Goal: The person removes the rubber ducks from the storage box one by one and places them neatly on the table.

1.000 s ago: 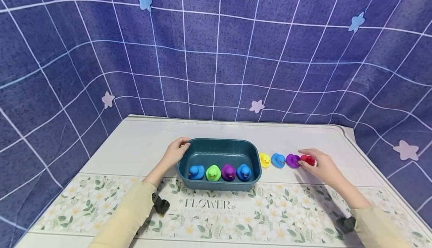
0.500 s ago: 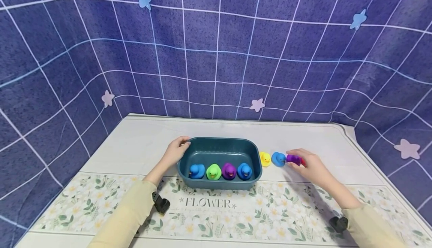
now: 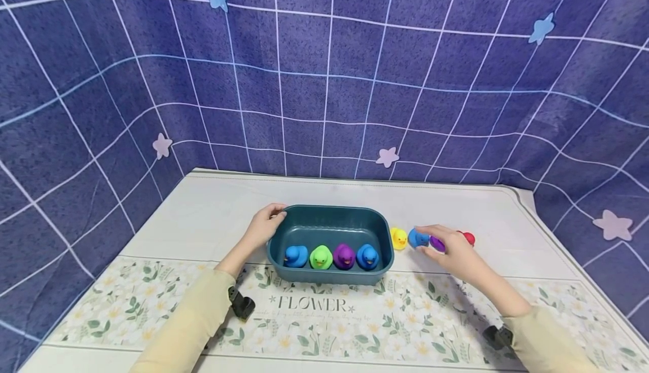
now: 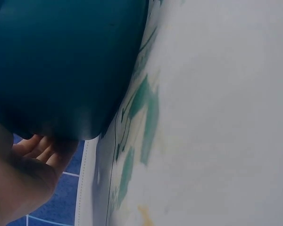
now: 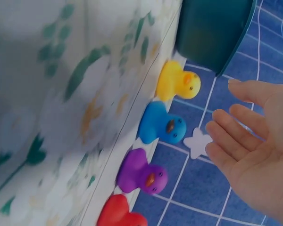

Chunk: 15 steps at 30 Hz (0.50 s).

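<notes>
My left hand (image 3: pixel 263 223) grips the back left corner of a dark teal plastic bin (image 3: pixel 329 276), its fingers at the rim in the left wrist view. A row of rubber ducks stands inside along the near wall: a blue duck (image 3: pixel 296 256), a green duck (image 3: pixel 321 257), a purple duck (image 3: pixel 344 256) and another blue duck (image 3: pixel 367 257). Right of the bin, a yellow duck (image 5: pixel 177 81), a blue duck (image 5: pixel 161 123), a purple duck (image 5: pixel 141 172) and a red duck (image 5: pixel 120 214) form a second row. Fingers spread and holding nothing, my right hand (image 3: pixel 456 252) hovers beside the blue and purple ducks.
The white table (image 3: pixel 218 198) carries a floral runner (image 3: pixel 324 328) lettered FLOWER along its near part. Behind and at both sides hangs a dark blue curtain (image 3: pixel 324 91) with a grid and stars. A small black device (image 3: pixel 242 305) sits at my left wrist.
My right hand has moved left along the duck row, from the red duck past the purple one toward the blue one. The left hand and the bin have stayed in place.
</notes>
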Each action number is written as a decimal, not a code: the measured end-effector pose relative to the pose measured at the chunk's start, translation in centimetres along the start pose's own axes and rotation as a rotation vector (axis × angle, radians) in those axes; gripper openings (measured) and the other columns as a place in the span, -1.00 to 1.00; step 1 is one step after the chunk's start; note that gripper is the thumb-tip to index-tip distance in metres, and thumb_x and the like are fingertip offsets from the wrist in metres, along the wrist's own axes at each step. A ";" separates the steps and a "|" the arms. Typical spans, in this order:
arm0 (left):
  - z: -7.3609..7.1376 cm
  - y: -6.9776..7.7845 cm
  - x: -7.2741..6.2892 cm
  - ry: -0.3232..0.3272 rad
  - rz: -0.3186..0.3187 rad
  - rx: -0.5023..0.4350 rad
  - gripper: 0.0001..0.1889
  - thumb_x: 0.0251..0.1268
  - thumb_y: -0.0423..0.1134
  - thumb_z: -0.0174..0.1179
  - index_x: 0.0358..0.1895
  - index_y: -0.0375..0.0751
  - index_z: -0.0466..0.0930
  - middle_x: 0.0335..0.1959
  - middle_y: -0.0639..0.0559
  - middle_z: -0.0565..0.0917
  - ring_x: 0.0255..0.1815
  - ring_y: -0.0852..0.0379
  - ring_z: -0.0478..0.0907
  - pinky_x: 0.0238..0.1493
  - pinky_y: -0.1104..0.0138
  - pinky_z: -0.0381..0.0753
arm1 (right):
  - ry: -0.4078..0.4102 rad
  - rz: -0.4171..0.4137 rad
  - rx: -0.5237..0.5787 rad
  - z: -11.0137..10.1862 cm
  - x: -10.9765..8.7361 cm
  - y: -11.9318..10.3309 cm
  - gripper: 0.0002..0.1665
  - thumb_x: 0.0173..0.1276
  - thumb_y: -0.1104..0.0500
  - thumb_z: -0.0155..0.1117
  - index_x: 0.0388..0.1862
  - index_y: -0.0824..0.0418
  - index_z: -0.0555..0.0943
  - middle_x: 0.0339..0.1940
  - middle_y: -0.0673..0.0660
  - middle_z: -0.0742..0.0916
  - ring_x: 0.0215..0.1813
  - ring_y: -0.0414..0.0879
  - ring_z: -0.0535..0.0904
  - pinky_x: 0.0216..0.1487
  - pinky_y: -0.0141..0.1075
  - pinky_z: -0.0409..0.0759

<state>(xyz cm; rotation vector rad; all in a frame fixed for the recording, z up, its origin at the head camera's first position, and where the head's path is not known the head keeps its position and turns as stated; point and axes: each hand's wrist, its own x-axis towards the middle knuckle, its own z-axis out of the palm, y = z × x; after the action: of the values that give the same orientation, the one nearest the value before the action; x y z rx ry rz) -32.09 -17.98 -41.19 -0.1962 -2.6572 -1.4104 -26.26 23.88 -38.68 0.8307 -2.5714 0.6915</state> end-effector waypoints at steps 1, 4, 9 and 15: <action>0.0 0.1 0.0 -0.002 0.003 0.000 -0.66 0.45 -0.25 -0.06 0.17 -0.33 0.45 0.10 -0.27 0.55 0.15 -0.17 0.47 0.12 0.05 0.50 | -0.005 -0.003 0.002 0.1 0.1 -0.2 -0.51 0.12 0.30 0.40 0.07 0.34 0.58 -0.03 0.23 0.70 0.03 0.16 0.61 0.00 0.03 0.58; -0.1 0.2 -0.1 -0.002 0.008 -0.003 -0.66 0.45 -0.25 -0.06 0.17 -0.34 0.45 0.10 -0.27 0.55 0.14 -0.18 0.47 0.12 0.04 0.50 | -0.010 -0.013 0.018 0.2 0.4 -0.8 -0.48 0.12 0.29 0.40 0.10 0.32 0.57 -0.01 0.22 0.70 0.01 0.13 0.62 -0.08 -0.02 0.63; -0.2 0.2 0.0 0.005 0.012 -0.004 -0.66 0.44 -0.25 -0.05 0.17 -0.34 0.45 0.09 -0.28 0.55 0.14 -0.17 0.47 0.13 0.04 0.49 | -0.032 -0.018 0.047 0.6 1.3 -1.9 -0.48 0.14 0.22 0.40 0.11 0.27 0.57 0.01 0.17 0.69 0.01 0.08 0.62 -0.11 -0.07 0.64; 0.1 -0.3 0.1 0.005 0.022 0.014 -0.65 0.44 -0.25 -0.06 0.17 -0.35 0.45 0.08 -0.28 0.55 0.12 -0.19 0.48 0.10 0.04 0.50 | -0.063 -0.017 0.085 1.0 2.2 -3.1 -0.52 0.19 0.22 0.36 0.12 0.26 0.57 0.05 0.14 0.68 0.11 0.09 0.58 0.08 0.00 0.56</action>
<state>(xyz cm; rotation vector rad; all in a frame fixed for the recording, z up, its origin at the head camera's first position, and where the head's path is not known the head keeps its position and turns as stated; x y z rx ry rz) -32.20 -18.10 -41.46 -0.2194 -2.6524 -1.3838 -26.22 20.17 -37.41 0.9136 -2.6031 0.7859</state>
